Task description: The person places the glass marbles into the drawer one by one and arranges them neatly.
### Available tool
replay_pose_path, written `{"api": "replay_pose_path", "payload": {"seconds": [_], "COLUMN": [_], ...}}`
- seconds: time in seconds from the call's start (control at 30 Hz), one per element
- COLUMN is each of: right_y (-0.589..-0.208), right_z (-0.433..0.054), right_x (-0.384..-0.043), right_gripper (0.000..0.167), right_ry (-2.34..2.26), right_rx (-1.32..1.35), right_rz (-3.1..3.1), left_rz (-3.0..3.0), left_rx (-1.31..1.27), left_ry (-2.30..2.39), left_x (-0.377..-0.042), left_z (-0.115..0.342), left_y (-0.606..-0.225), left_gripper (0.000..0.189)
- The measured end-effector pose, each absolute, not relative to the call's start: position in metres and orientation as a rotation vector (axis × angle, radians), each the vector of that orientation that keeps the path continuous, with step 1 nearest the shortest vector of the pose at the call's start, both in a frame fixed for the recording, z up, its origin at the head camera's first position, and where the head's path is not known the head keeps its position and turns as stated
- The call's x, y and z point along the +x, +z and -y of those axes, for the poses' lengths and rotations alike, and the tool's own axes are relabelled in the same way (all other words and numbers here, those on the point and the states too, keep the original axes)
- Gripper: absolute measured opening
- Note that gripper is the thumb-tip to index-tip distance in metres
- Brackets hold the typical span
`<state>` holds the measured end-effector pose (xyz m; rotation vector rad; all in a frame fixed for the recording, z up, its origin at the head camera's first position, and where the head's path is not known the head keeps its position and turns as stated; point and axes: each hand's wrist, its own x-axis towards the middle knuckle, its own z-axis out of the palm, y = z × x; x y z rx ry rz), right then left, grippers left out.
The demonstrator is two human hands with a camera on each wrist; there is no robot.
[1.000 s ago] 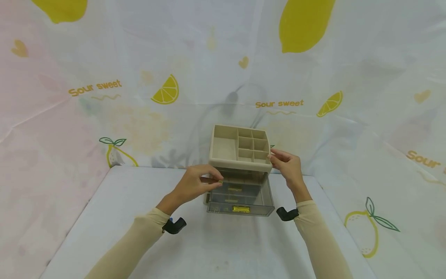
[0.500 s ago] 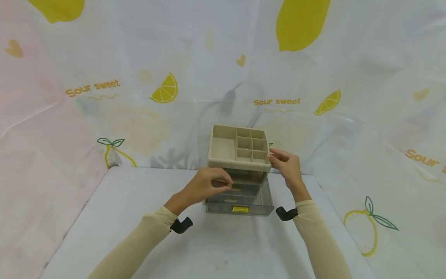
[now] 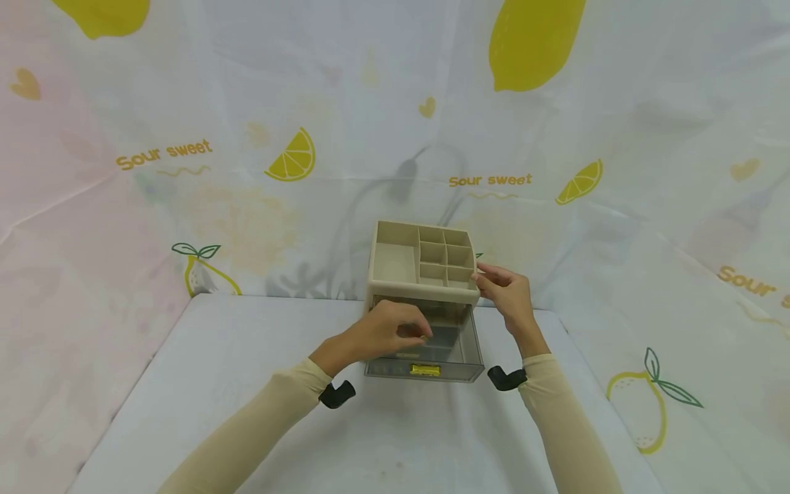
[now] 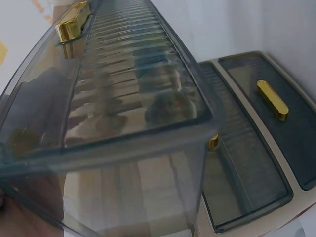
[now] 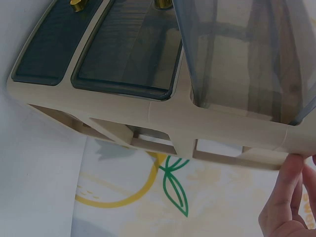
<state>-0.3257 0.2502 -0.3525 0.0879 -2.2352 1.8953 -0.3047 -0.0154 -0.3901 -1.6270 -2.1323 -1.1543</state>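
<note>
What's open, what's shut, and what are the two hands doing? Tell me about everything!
Organizer: standing upright
Top tray: open, no lid
Top drawer: pulled open
Middle drawer: shut
Bottom drawer: shut
Left hand: at the top drawer, seeming to pinch a tiny item too small to make out
Right hand: holding the organizer by its upper edge

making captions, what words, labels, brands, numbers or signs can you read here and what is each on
"Sour sweet": left orange print on the backdrop
"Sour sweet": second print, right of centre on the backdrop
"Sour s": third print, backdrop's far right, cut off
Right wrist view: orange letters, too cut off to read
Drawer organizer: no readable text
</note>
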Motion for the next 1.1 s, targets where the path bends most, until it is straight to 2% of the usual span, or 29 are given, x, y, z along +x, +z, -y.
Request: {"api": "replay_pose_path", "payload": {"seconds": [0.23,1.1], "right_y": [-0.366,-0.367], "right_z": [-0.259,-0.258], "right_x": [-0.338,-0.343], "right_gripper": [0.040,0.039], "right_ry": [1.888,1.853], "right_rx": [0.078,0.108], "right_rz": [2.244,2.227], "left_rz": [2.198,2.526], "left_rx": [-1.722,-1.952], "left_ry": [-1.140,-0.960], "left_x": [-0.306,-0.321], "left_z": [0.005,-0.026], "left_y": [-0.387,-0.388], "left_gripper": [0.015,0.016]}}
